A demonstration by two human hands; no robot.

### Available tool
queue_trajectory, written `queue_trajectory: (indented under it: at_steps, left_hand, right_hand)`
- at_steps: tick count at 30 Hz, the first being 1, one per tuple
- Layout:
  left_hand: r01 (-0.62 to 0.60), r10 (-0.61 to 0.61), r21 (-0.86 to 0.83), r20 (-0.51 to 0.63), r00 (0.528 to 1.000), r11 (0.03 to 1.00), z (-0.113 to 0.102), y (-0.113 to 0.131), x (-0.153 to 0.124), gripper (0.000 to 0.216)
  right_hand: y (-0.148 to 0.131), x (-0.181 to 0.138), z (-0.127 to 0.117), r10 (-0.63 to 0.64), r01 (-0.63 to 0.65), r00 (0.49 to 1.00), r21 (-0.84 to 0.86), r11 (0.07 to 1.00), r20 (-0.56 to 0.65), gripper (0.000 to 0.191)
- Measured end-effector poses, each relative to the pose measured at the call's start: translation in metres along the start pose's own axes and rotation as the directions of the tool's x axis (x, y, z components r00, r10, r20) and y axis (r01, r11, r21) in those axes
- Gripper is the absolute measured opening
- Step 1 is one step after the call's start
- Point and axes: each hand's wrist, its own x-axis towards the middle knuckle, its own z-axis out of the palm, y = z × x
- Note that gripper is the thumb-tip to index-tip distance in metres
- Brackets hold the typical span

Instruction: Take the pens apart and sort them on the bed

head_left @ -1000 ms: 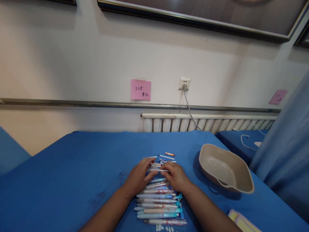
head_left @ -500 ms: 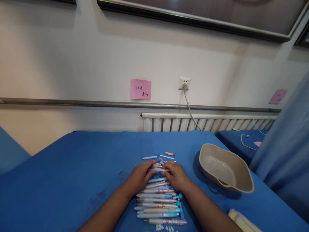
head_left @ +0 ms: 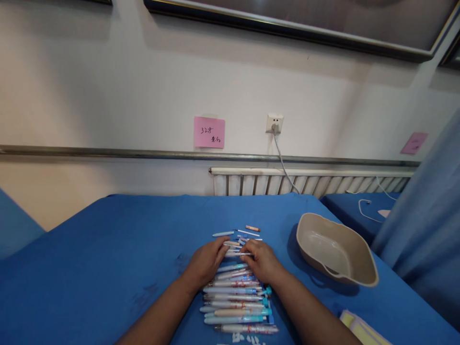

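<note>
Fingers (head_left: 220,245) of the left hand (head_left: 206,262) are meeting those of the right hand (head_left: 265,261) over the blue table (head_left: 108,249), and both sets are pinching a slim white pen (head_left: 235,253), each closed on one end. It is lying crosswise between the two hands, just off the cloth or on it; from where I am standing I cannot tell which. At six o'clock from that pen, between the forearms, a row of pens (head_left: 235,302) is lying side by side, white and pale blue barrels running left to right and touching one another, and the heels of both hands are resting over its far end. At twelve o'clock from the hands a few loose bits are lying near each other: a short white piece (head_left: 223,234), a thin white refill (head_left: 247,233) and a small orange piece (head_left: 252,228). At about three o'clock, well apart from the right hand, a beige bowl (head_left: 336,251) is sitting upright on the cloth. At five o'clock, by the table's near corner, a yellow pad (head_left: 359,328) is peeking in. On the wall at twelve o'clock a pink note (head_left: 209,132) is hanging beside a socket (head_left: 274,124) with a cable plugged in, above a white radiator (head_left: 309,184).
</note>
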Motion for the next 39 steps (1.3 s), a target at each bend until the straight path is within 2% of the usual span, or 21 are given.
queue_trajectory:
  at_steps: [2,4,7,10,13,15,18,20,22,26,29,34,36,39]
  left_hand:
    - [-0.089,0.088,-0.018,-0.035,0.995,0.996,-0.001,0.001,-0.001,0.045]
    - [-0.161,0.161,-0.026,-0.032,0.986,0.987,0.000,0.002,-0.001,0.045]
    - [-0.103,0.103,-0.001,-0.006,0.995,0.995,0.002,-0.001,0.000,0.032]
    - [-0.015,0.016,0.023,-0.027,1.000,1.000,0.002,-0.002,0.000,0.034]
    - [-0.111,0.110,0.003,-0.061,0.992,0.994,0.000,0.001,-0.001,0.046]
    - [-0.167,0.166,-0.013,-0.055,0.985,0.986,-0.001,0.003,-0.002,0.046]
    - [-0.052,0.052,0.004,-0.029,0.998,0.999,-0.001,0.002,0.000,0.033]
    - [0.061,-0.061,0.032,-0.011,0.998,0.998,-0.002,-0.001,0.001,0.035]
    - [0.109,-0.108,0.063,-0.015,0.994,0.992,-0.003,-0.005,0.003,0.036]
    - [0.124,-0.117,0.127,-0.059,0.991,0.984,-0.006,-0.012,0.005,0.034]
    - [0.160,-0.147,0.132,-0.105,0.984,0.978,-0.007,-0.016,0.005,0.033]
    - [0.088,-0.081,0.067,-0.095,0.992,0.994,-0.004,-0.015,0.004,0.032]
    - [0.045,-0.044,0.031,-0.054,0.998,0.999,-0.001,-0.013,0.003,0.031]
    - [0.023,-0.023,0.000,0.009,1.000,1.000,0.000,-0.011,0.002,0.030]
  right_hand:
    - [0.000,0.000,0.000,0.004,-0.004,1.000,-0.004,1.000,-0.003,0.007]
    - [0.000,0.000,0.000,0.007,-0.006,1.000,0.002,1.000,-0.010,0.007]
    - [0.001,0.000,0.000,0.006,-0.005,1.000,0.015,1.000,-0.026,0.007]
    - [0.002,0.001,0.001,-0.002,0.002,1.000,0.009,1.000,-0.030,0.007]
    - [0.003,0.001,0.002,-0.007,0.007,0.999,0.004,1.000,-0.036,0.006]
    - [0.004,0.001,0.003,-0.007,0.008,0.999,0.009,1.000,-0.046,0.005]
    - [0.006,0.001,0.003,-0.005,0.006,0.998,0.020,1.000,-0.062,0.005]
    - [0.007,0.001,0.002,0.009,-0.008,0.997,0.017,1.000,-0.073,0.005]
    - [0.008,0.001,-0.001,0.022,-0.022,0.998,-0.004,1.000,-0.067,0.005]
    - [0.015,0.002,-0.005,0.044,-0.048,0.998,-0.118,0.992,-0.038,0.007]
    - [0.022,0.003,-0.008,0.125,-0.130,0.991,-0.189,0.973,-0.041,0.009]
    - [0.021,0.004,-0.010,0.283,-0.305,0.948,-0.157,0.939,-0.148,0.013]
    - [0.015,0.004,-0.009,0.268,-0.288,0.953,-0.141,0.947,-0.144,0.014]
    - [0.006,0.004,-0.005,0.172,-0.168,0.985,-0.178,0.969,0.004,0.015]
